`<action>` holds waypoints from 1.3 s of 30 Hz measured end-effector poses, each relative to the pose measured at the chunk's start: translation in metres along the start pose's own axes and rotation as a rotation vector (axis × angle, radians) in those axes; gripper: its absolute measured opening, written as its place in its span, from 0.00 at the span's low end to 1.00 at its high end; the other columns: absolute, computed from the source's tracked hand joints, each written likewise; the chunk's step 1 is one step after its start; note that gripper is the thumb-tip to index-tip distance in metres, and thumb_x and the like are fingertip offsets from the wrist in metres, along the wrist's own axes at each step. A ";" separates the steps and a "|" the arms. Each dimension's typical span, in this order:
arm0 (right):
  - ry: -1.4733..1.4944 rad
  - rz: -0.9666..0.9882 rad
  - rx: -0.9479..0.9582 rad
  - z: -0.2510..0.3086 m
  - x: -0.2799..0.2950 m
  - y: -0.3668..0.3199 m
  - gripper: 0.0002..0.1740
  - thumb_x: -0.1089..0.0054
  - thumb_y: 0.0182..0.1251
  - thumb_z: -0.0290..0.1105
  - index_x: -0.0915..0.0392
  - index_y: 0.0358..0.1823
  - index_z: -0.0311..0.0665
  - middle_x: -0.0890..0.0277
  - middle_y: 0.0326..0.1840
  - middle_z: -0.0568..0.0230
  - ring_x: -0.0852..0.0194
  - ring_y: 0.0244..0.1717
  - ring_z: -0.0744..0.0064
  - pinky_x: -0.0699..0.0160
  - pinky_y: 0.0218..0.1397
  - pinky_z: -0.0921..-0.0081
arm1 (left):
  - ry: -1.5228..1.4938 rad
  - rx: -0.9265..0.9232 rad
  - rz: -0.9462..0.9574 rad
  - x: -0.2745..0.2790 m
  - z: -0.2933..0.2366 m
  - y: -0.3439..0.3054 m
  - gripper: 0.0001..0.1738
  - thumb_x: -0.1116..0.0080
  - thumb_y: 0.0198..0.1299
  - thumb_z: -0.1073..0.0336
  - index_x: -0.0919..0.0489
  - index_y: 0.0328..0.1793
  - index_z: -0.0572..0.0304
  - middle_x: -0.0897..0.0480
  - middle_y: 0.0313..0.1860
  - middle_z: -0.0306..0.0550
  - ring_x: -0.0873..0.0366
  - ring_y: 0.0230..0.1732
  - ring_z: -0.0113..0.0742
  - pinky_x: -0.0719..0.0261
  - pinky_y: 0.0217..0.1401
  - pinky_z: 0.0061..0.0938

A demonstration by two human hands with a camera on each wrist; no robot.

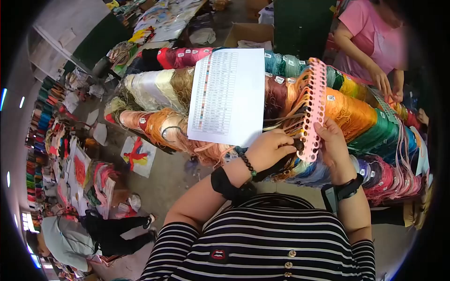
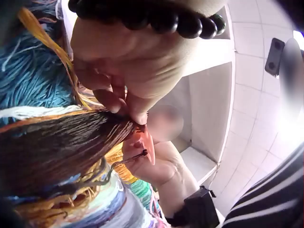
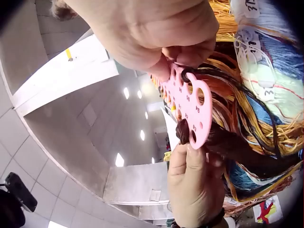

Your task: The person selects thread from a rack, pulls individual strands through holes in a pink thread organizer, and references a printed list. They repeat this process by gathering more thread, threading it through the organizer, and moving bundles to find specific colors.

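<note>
My right hand [image 1: 332,138] grips the edge of a long pink thread card [image 1: 313,110], punched with holes along both sides. Strands of orange, peach and brown floss hang from its left holes. Beside the lower end, my left hand [image 1: 272,151] pinches a dark brown floss bundle [image 2: 61,147] close to the card. In the right wrist view, a loop of brown floss [image 3: 182,131] pokes through a numbered hole near the card's rounded end. Left fingertips [image 3: 194,154] sit right below that hole, and a black strand is tied at another hole.
Rows of coloured thread skeins [image 1: 356,117] with number tags lie in front of me. A printed colour chart [image 1: 227,98] rests on them to the left. Across the rows stands a person in pink [image 1: 370,42]; another person [image 1: 70,241] bends over at lower left.
</note>
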State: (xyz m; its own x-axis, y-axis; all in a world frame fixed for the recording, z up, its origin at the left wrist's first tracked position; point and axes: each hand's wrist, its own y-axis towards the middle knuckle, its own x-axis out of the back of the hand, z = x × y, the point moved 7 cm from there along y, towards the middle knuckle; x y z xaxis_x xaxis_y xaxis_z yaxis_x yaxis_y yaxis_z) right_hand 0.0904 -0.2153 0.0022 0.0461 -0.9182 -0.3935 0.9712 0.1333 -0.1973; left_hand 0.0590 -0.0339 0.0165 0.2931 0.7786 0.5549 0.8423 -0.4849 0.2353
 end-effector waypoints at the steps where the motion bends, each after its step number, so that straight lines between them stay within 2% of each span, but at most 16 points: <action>1: 0.009 -0.013 0.016 -0.002 0.003 0.002 0.09 0.42 0.71 0.26 0.26 0.50 0.35 0.18 0.36 0.70 0.23 0.29 0.84 0.27 0.32 0.89 | 0.054 0.036 -0.010 0.002 -0.002 0.001 0.17 0.32 0.56 0.59 0.19 0.49 0.59 0.18 0.39 0.45 0.20 0.35 0.38 0.21 0.41 0.31; 5: -0.148 -0.082 0.057 -0.012 0.009 0.004 0.08 0.43 0.71 0.25 0.26 0.49 0.36 0.19 0.36 0.70 0.27 0.27 0.87 0.29 0.31 0.87 | 0.012 0.169 -0.056 0.018 -0.017 -0.007 0.15 0.33 0.57 0.64 0.19 0.50 0.58 0.18 0.40 0.47 0.19 0.31 0.37 0.22 0.36 0.28; 6: -0.203 -0.044 0.043 -0.023 0.024 0.008 0.09 0.43 0.71 0.25 0.26 0.51 0.34 0.19 0.36 0.68 0.26 0.29 0.85 0.27 0.34 0.86 | -0.023 0.149 -0.062 0.024 -0.021 -0.011 0.16 0.33 0.58 0.66 0.20 0.52 0.60 0.18 0.42 0.47 0.18 0.32 0.33 0.21 0.36 0.27; 8: -0.219 -0.062 0.048 -0.020 0.024 0.001 0.11 0.43 0.72 0.26 0.27 0.53 0.34 0.19 0.35 0.68 0.25 0.31 0.85 0.27 0.36 0.85 | -0.235 0.157 -0.215 0.049 0.003 -0.041 0.16 0.35 0.60 0.67 0.21 0.53 0.62 0.17 0.43 0.46 0.17 0.35 0.30 0.20 0.38 0.26; 9: -0.221 -0.070 0.056 -0.018 0.023 -0.001 0.12 0.43 0.72 0.26 0.27 0.54 0.33 0.19 0.35 0.69 0.24 0.32 0.84 0.26 0.37 0.84 | -0.320 0.293 -0.224 0.060 0.015 -0.056 0.13 0.37 0.62 0.66 0.20 0.51 0.64 0.18 0.46 0.49 0.17 0.39 0.34 0.18 0.43 0.26; 10: -0.215 -0.067 0.044 -0.019 0.024 -0.003 0.13 0.43 0.72 0.27 0.28 0.55 0.33 0.20 0.36 0.68 0.24 0.33 0.84 0.26 0.39 0.84 | -0.176 0.230 -0.291 0.079 0.020 -0.071 0.11 0.38 0.63 0.69 0.19 0.50 0.64 0.17 0.43 0.47 0.18 0.37 0.32 0.19 0.42 0.25; 13: -0.221 -0.086 0.030 -0.017 0.030 -0.010 0.16 0.44 0.72 0.27 0.30 0.59 0.32 0.20 0.39 0.67 0.24 0.37 0.82 0.25 0.44 0.83 | -0.344 0.494 -0.487 0.111 0.059 -0.131 0.08 0.43 0.67 0.71 0.19 0.49 0.64 0.16 0.42 0.41 0.21 0.36 0.23 0.22 0.40 0.19; 18: -0.434 -0.242 0.196 0.005 0.049 -0.018 0.19 0.42 0.71 0.26 0.31 0.61 0.31 0.23 0.46 0.63 0.25 0.46 0.79 0.27 0.53 0.82 | -0.334 0.682 -0.779 0.132 0.109 -0.227 0.10 0.44 0.70 0.64 0.19 0.51 0.58 0.16 0.43 0.37 0.20 0.37 0.23 0.27 0.34 0.16; 22: -0.556 -0.257 0.382 0.036 0.044 -0.030 0.16 0.40 0.70 0.30 0.26 0.56 0.32 0.21 0.46 0.66 0.25 0.46 0.80 0.29 0.50 0.85 | -0.377 0.789 -0.871 0.132 0.135 -0.275 0.11 0.45 0.70 0.61 0.18 0.52 0.57 0.16 0.44 0.37 0.20 0.36 0.23 0.27 0.34 0.16; 25: -0.547 -0.230 0.315 0.051 0.007 -0.045 0.12 0.42 0.70 0.23 0.25 0.52 0.29 0.22 0.44 0.66 0.26 0.45 0.81 0.28 0.53 0.83 | -0.359 0.853 -0.954 0.139 0.140 -0.304 0.12 0.44 0.70 0.60 0.18 0.52 0.57 0.16 0.44 0.36 0.20 0.36 0.23 0.27 0.33 0.16; 26: -0.528 -0.141 0.340 0.051 -0.007 -0.047 0.11 0.42 0.70 0.23 0.24 0.51 0.29 0.21 0.43 0.66 0.25 0.44 0.81 0.27 0.51 0.83 | -0.339 0.849 -0.985 0.144 0.138 -0.313 0.12 0.44 0.70 0.59 0.18 0.52 0.57 0.16 0.44 0.36 0.20 0.36 0.24 0.27 0.34 0.17; 30: -0.567 0.241 0.163 0.032 -0.076 -0.049 0.11 0.40 0.69 0.24 0.22 0.51 0.31 0.19 0.40 0.67 0.22 0.41 0.81 0.24 0.46 0.83 | -0.155 0.923 -1.160 0.154 0.110 -0.372 0.14 0.43 0.70 0.58 0.19 0.54 0.57 0.17 0.45 0.36 0.20 0.37 0.24 0.26 0.34 0.18; 31: -0.602 0.366 0.087 0.025 -0.089 -0.051 0.12 0.39 0.68 0.25 0.21 0.51 0.32 0.18 0.39 0.67 0.22 0.39 0.82 0.24 0.43 0.84 | -0.121 0.934 -1.209 0.151 0.100 -0.393 0.15 0.43 0.70 0.57 0.19 0.55 0.57 0.17 0.45 0.36 0.20 0.38 0.24 0.26 0.35 0.19; 34: -0.741 0.697 0.083 0.005 -0.113 -0.049 0.14 0.36 0.66 0.27 0.20 0.52 0.36 0.17 0.39 0.66 0.22 0.32 0.84 0.26 0.33 0.87 | -0.017 1.040 -1.379 0.125 0.049 -0.455 0.16 0.43 0.69 0.56 0.20 0.57 0.55 0.18 0.47 0.36 0.20 0.40 0.24 0.27 0.35 0.19; 37: -0.755 0.811 0.068 -0.018 -0.121 -0.050 0.15 0.34 0.66 0.30 0.18 0.52 0.34 0.18 0.33 0.68 0.22 0.31 0.83 0.25 0.35 0.85 | 0.043 1.152 -1.577 0.090 -0.013 -0.524 0.17 0.43 0.69 0.56 0.21 0.58 0.53 0.18 0.49 0.34 0.20 0.40 0.24 0.28 0.36 0.18; 39: -0.724 0.886 0.038 -0.035 -0.126 -0.055 0.15 0.35 0.66 0.30 0.18 0.52 0.34 0.16 0.34 0.65 0.22 0.32 0.83 0.25 0.35 0.84 | 0.065 1.240 -1.695 0.066 -0.064 -0.574 0.17 0.43 0.69 0.55 0.22 0.59 0.50 0.18 0.51 0.32 0.21 0.40 0.24 0.29 0.35 0.17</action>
State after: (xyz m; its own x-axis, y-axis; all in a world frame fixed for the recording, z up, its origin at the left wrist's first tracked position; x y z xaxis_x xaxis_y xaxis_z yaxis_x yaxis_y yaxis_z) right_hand 0.0229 -0.0939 0.0313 0.8294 -0.5085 0.2315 0.5365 0.8405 -0.0761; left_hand -0.4342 0.2704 -0.0312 -0.8938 0.0428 0.4463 0.0008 0.9956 -0.0938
